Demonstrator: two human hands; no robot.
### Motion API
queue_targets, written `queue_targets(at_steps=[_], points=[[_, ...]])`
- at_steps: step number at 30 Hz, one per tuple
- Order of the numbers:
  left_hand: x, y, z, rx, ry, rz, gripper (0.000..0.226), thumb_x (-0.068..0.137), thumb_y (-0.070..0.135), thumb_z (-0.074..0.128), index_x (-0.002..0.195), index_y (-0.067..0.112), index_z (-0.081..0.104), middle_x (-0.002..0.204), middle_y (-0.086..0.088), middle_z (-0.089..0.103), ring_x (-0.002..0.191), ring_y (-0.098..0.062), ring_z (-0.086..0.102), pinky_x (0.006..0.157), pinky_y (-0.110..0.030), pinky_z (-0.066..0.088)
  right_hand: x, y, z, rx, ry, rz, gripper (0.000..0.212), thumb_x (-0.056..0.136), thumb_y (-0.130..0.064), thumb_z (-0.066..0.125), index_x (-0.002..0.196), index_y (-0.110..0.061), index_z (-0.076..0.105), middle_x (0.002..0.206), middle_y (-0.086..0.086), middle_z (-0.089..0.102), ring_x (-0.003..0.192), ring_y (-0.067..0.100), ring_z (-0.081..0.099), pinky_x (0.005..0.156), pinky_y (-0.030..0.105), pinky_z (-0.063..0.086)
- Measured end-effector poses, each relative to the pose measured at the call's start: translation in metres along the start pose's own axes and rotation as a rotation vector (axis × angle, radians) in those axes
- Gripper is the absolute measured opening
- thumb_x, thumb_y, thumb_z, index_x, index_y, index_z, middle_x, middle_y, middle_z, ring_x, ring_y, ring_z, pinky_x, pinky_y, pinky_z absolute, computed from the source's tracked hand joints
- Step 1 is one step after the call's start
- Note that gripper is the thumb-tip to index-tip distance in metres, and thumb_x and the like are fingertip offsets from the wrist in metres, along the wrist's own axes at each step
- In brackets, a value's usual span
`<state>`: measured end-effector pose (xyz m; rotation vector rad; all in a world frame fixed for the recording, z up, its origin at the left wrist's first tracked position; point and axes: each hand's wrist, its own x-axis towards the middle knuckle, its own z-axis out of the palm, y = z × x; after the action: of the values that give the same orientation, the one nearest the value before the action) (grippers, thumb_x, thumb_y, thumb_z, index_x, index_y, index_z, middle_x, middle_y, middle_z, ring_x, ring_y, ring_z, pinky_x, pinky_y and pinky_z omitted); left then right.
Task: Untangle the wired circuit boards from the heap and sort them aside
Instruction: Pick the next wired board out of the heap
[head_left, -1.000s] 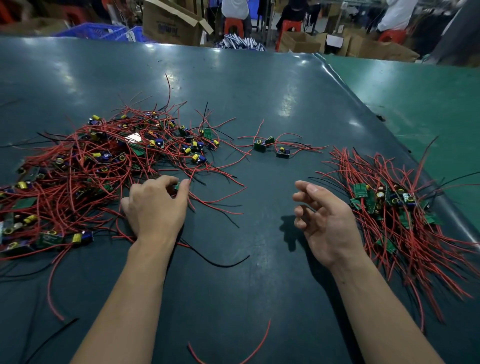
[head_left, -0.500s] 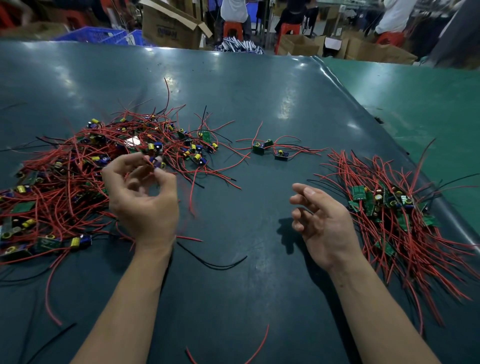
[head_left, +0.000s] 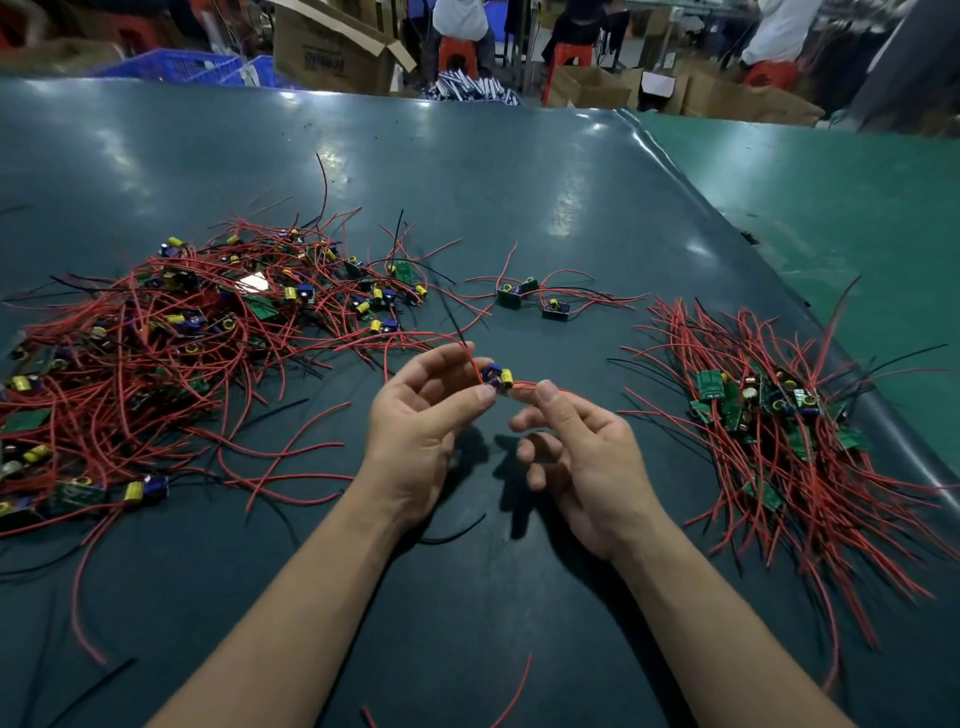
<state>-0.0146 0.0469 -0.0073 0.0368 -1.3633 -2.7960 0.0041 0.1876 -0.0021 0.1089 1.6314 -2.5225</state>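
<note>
**One board held between both hands, piles on either side**

Over the middle of the dark counter (head_left: 519, 197), the left hand (head_left: 415, 431) pinches a small circuit board (head_left: 497, 376) with blue and yellow parts between thumb and fingers. The right hand (head_left: 587, 457) pinches the board's red wires (head_left: 524, 387) just beside it, its lower fingers loosely curled.

To the left lies the tangled heap (head_left: 171, 353) of red-wired boards, and a few of its wires trail toward the left hand. To the right lies the sorted pile (head_left: 779, 431), its green boards bunched and its wires fanned toward the near edge. Between the two piles, farther back, a few stray boards (head_left: 530, 301) lie apart from both.

Loose red and black wire pieces lie near the forearms. Beyond the counter stand cardboard boxes (head_left: 332, 52), blue crates (head_left: 176, 65) and red stools (head_left: 457, 52).
</note>
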Motion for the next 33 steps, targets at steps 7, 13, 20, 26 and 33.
queue_targets(at_steps=[7,13,20,26,33], points=[[-0.005,-0.008,0.003,0.175,-0.118,-0.021,0.038,0.065,-0.005,0.077,0.099,0.009,0.066,0.089,-0.005,0.072,0.085,-0.017,0.067,0.082,-0.025,0.053,0.004,0.003,-0.006,-0.032,0.112,-0.107,0.01,0.086,-0.012,0.067,0.082,-0.011,0.076,0.067,0.004,0.063,0.045,0.009,0.049,0.036,0.018,0.036],[-0.011,-0.007,0.005,0.388,-0.097,0.072,0.028,0.062,0.011,0.082,0.089,0.01,0.072,0.082,-0.004,0.075,0.078,-0.015,0.069,0.077,-0.024,0.053,0.003,0.001,-0.008,-0.14,0.164,-0.22,0.015,0.09,-0.011,0.066,0.082,-0.015,0.079,0.067,0.001,0.064,0.046,0.008,0.048,0.036,0.017,0.035],[-0.012,-0.003,0.006,0.478,0.006,0.212,0.021,0.071,-0.006,0.079,0.084,0.008,0.071,0.073,0.004,0.074,0.068,-0.005,0.067,0.066,-0.013,0.049,0.008,-0.007,-0.015,0.016,0.37,-0.218,0.017,0.092,-0.012,0.064,0.079,-0.01,0.075,0.061,-0.001,0.061,0.044,0.005,0.044,0.037,0.017,0.034],[-0.01,0.001,0.003,0.485,0.001,0.212,0.021,0.072,-0.007,0.078,0.086,0.008,0.072,0.076,0.003,0.074,0.07,-0.006,0.068,0.068,-0.014,0.05,0.01,-0.004,-0.021,-0.135,0.415,-0.301,0.017,0.097,-0.015,0.06,0.087,-0.011,0.073,0.067,-0.003,0.065,0.046,0.006,0.049,0.037,0.02,0.037],[-0.015,-0.002,0.002,0.633,-0.075,0.223,0.021,0.071,-0.004,0.082,0.088,0.005,0.074,0.08,-0.006,0.075,0.072,-0.014,0.069,0.07,-0.019,0.052,0.014,0.002,-0.031,-0.436,0.505,-0.401,0.029,0.093,-0.006,0.062,0.105,-0.03,0.07,0.086,0.0,0.062,0.057,0.011,0.058,0.045,0.027,0.047]])
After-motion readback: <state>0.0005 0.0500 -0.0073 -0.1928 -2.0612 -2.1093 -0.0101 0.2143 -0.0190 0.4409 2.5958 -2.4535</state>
